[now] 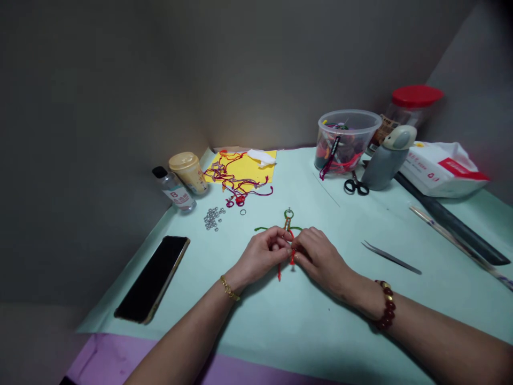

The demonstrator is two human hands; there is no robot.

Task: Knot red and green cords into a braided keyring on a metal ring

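A small cord piece with a green loop at its top lies at the middle of the table, its green ends spread sideways and red ends hanging toward me. My left hand pinches the red cord from the left, thumb and index finger together. From the right, my right hand closes its fingertips on the same cord, nearly touching the left fingertips. A red cord end sticks out below the left fingers, and another with a pale tip lies between the hands. The exact grip is partly hidden by the fingers.
A phone, bottle and cup stand or lie left. Near them are silver beads and cords on yellow paper. Right are tweezers, scissors, a plastic tub and a grey bottle.
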